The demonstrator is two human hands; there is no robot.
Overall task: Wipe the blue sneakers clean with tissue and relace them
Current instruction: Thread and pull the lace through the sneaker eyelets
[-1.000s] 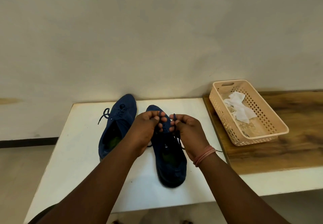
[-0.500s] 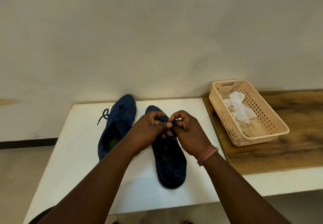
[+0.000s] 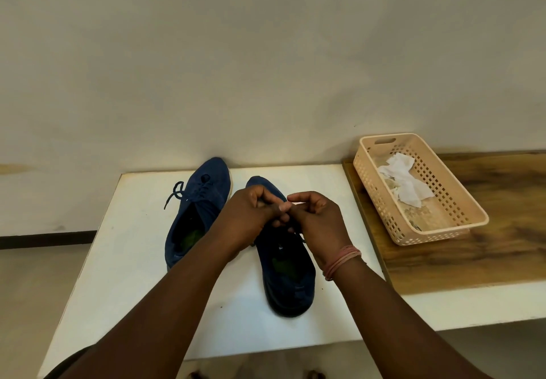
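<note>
— Where are your hands?
— Both over the right sneaker (image 3: 288, 272) on the white table (image 3: 124, 260); my left hand (image 3: 251, 216) and right hand (image 3: 320, 219) curl together, fingertips pinching its lace; the left sneaker (image 3: 201, 201) lies just beside.

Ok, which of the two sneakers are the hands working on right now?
The right sneaker, nearer the basket. Both hands, left and right, meet over its lace area. The left sneaker lies untouched, its lace already tied in a bow.
</note>
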